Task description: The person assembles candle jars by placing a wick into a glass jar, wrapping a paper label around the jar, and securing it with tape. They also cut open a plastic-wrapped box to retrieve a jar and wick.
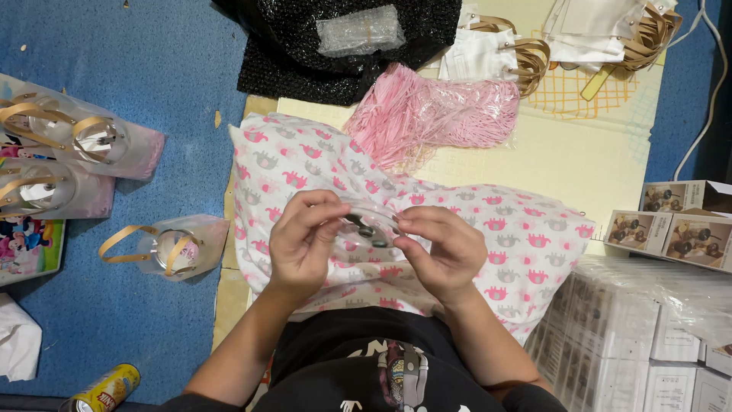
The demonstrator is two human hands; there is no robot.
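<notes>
Both my hands meet over a white pillow (pixel 496 229) with a pink and grey pattern on my lap. My left hand (pixel 301 240) and my right hand (pixel 442 248) together grip a small clear round plastic case (pixel 370 223) with dark round pieces inside. The fingers of each hand pinch its rim from either side. Part of the case is hidden behind my fingers.
Clear gift bags with gold handles (pixel 171 246) lie on the blue floor at left. A pack of pink shredded paper (pixel 435 114) and a black bag (pixel 335 46) lie ahead. Stacked white boxes (pixel 648 336) stand at right, a yellow can (pixel 103 389) at bottom left.
</notes>
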